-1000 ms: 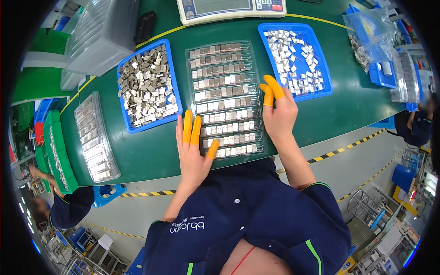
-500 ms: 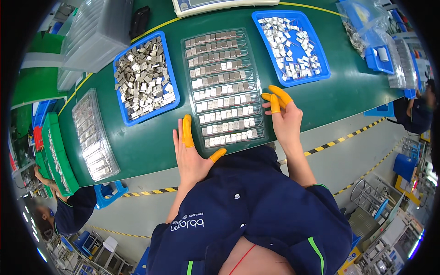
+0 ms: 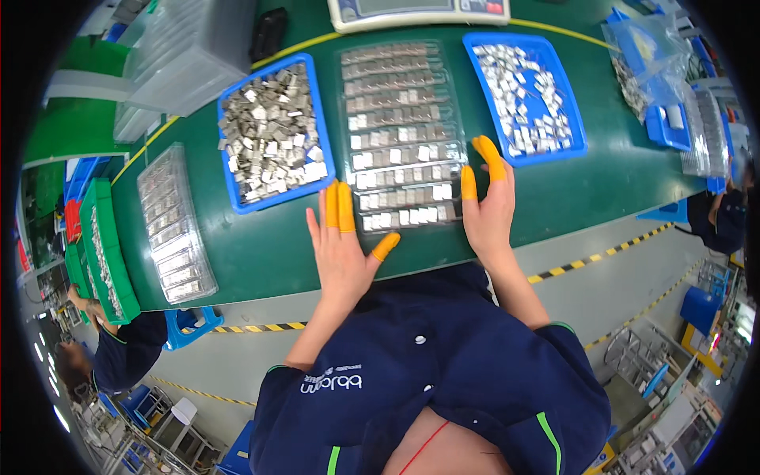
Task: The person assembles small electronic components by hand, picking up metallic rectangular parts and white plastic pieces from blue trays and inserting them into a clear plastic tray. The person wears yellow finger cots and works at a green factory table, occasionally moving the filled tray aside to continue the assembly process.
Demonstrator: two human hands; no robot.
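A clear plastic tray [image 3: 453,103] holds several rows of small rectangular metal pieces [image 3: 408,216] with thin wires at some row ends. My left hand [image 3: 342,257] lies beside its near left corner, fingers stretched, thumb apart toward the near edge. Along the tray's right side rests my right hand [image 3: 489,218], fingers extended and partly spread, holding nothing. Yellow finger cots cover some fingers of both hands. Whether the fingertips touch the tray's rim is hard to tell.
Left stands a blue bin [image 3: 323,119] heaped with metal pieces; right, another blue bin [image 3: 546,157] of white-and-silver pieces. A scale [image 3: 419,20] sits at the back, stacked clear trays [image 3: 190,63] at far left, and a filled clear tray [image 3: 178,229] nearer. Co-workers sit at both sides.
The clear tray has slid away from me, leaving a wider strip of green table before it. Both hands have moved forward with it; my right fingers are straighter. The view has shifted slightly.
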